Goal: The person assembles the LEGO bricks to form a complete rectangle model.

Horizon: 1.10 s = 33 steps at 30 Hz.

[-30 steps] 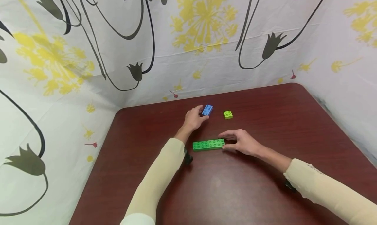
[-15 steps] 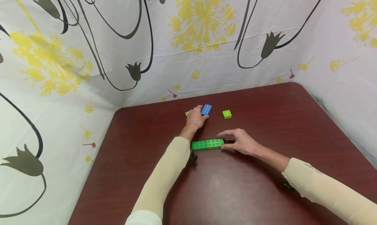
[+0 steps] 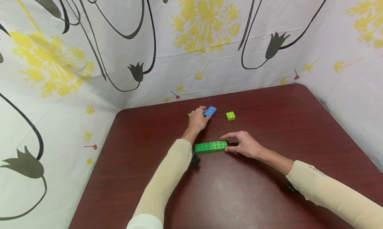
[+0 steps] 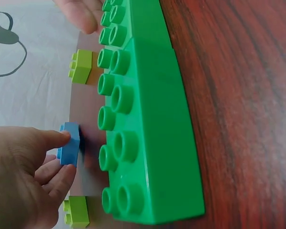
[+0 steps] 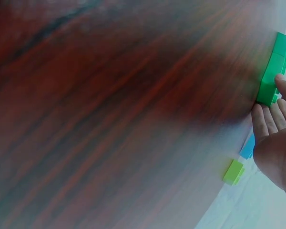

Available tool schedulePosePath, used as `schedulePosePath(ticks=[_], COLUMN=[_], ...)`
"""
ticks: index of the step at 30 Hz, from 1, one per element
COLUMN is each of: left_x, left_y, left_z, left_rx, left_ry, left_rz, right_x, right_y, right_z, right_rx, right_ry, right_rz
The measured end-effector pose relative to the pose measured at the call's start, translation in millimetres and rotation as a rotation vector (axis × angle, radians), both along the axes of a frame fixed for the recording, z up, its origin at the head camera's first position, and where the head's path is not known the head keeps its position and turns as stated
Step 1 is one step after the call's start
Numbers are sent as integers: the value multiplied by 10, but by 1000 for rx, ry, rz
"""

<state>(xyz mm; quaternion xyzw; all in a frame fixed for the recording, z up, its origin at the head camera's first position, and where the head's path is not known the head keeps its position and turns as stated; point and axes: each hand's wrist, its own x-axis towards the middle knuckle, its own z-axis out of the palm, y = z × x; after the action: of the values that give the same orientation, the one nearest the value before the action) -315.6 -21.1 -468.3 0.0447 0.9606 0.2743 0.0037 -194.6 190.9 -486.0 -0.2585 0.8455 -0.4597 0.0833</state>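
Observation:
My left hand (image 3: 197, 119) pinches a blue toy building brick (image 3: 210, 111) near the back of the table. In the left wrist view the thumb lies on one end of the blue brick (image 4: 71, 143) and fingertips touch its other end. Two green bricks (image 3: 211, 146) lie end to end in a row in front of it. Beside their right end, my right hand (image 3: 246, 145) rests with relaxed fingers, index fingertip past the far corner and thumb tip right at the near corner. In the right wrist view the thumb overlaps the green brick (image 5: 271, 78).
A lime brick (image 3: 230, 115) sits right of the blue one. Another lime brick (image 4: 77, 211) is mostly hidden behind my left hand in the head view. The dark red table (image 3: 269, 106) ends against a white patterned cloth (image 3: 167, 56).
Over the last second my left hand shifts slightly, uncovering a bit of the left lime brick. The blue brick turns a little within its grip. My right hand stays beside the green bricks.

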Motion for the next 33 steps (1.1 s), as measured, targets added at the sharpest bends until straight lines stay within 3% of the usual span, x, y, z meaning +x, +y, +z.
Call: schedulePosePath(ticks=[7, 17, 23, 33], left_x=[123, 533, 726, 899], left_y=[-137, -330, -456, -689], left_z=[47, 114, 150, 166], left_rx=[91, 171, 229, 310], left_ry=[32, 56, 54, 28], left_rz=[-81, -253, -311, -402], right_x=[-4, -14, -10, 0], right_y=[-17, -14, -7, -19], right_z=[5, -4, 0, 13], right_rx=[12, 12, 9, 11], right_ry=[0, 1, 12, 3], right_rz=[-6, -16, -17, -26])
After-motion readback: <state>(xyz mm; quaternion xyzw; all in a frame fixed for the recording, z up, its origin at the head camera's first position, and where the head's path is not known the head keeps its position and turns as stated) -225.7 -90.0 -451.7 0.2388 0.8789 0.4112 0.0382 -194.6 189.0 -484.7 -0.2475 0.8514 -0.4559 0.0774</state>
